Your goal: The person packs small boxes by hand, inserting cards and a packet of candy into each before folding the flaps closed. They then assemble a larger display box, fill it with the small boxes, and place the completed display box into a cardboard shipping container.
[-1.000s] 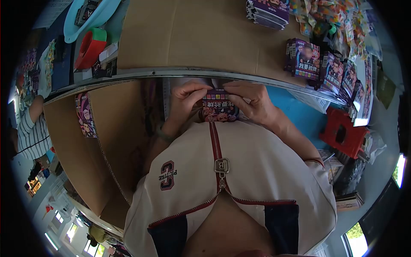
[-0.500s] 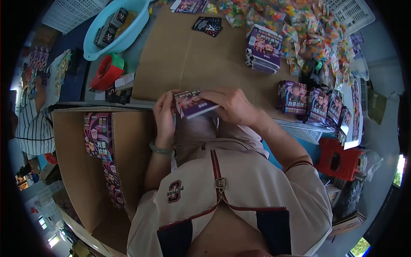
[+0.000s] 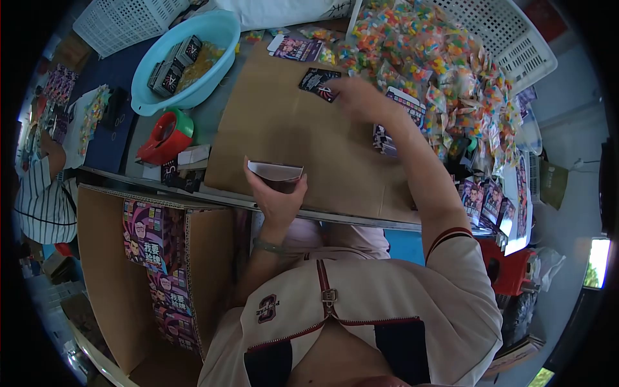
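My left hand point(image 3: 278, 201) is closed around a small cardboard box point(image 3: 276, 173), its open end facing up and its pale inside showing. Out over the cardboard sheet, my right hand point(image 3: 362, 102) is at the right end of black card packs point(image 3: 316, 84) printed with a letter A. Motion blur and the hand itself hide how its fingers are set. Behind the right forearm, a stack of flattened purple printed boxes point(image 3: 406, 106) is partly covered.
Candy bags point(image 3: 412, 51) are heaped at the back right beside a white basket point(image 3: 509, 39). A blue basin point(image 3: 222, 64) holds black packs; a red tape dispenser point(image 3: 155, 149) sits below. A carton point(image 3: 106, 258) with printed boxes point(image 3: 147, 235) stands left. Another person's striped sleeve point(image 3: 45, 206) shows far left.
My right hand has left the purple box and reached forward to the black packs. The box in my left hand is now opened out, with its open end up. The view has shifted.
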`<action>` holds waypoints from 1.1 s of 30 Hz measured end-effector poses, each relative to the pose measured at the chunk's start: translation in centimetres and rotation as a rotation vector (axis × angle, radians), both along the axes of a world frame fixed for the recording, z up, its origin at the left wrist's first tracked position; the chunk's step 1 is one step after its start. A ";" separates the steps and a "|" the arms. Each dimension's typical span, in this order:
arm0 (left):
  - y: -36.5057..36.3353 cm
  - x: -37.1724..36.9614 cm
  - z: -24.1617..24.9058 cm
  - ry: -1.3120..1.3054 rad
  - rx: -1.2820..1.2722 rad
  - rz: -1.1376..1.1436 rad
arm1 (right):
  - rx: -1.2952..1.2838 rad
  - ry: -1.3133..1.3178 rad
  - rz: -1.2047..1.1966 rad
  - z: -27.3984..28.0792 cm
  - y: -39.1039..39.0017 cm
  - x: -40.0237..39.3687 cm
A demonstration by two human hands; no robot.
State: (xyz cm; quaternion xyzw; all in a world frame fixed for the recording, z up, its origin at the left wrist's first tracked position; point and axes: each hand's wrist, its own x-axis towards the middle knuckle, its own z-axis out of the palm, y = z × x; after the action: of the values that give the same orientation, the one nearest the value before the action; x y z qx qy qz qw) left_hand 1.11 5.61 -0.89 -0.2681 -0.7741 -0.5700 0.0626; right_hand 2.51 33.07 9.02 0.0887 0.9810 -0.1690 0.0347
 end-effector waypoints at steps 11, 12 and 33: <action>-0.2 0.1 0.0 -0.075 0.079 -0.041 | 0.398 -0.093 -0.211 -4.7 10.8 -2.7; -0.2 0.1 -0.1 -0.100 0.083 -0.048 | 0.457 0.020 -0.147 -4.6 10.6 -2.6; -0.2 0.2 -0.3 -0.208 0.150 -0.060 | -0.017 -0.115 -0.446 -6.7 5.7 -7.0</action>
State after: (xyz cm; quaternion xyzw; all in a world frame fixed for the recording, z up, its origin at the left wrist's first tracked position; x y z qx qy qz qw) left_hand 1.26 5.42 -1.16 -0.2251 -0.7233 -0.6526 -0.0154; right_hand -4.47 38.77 2.28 0.3125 0.9321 -0.1753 0.0532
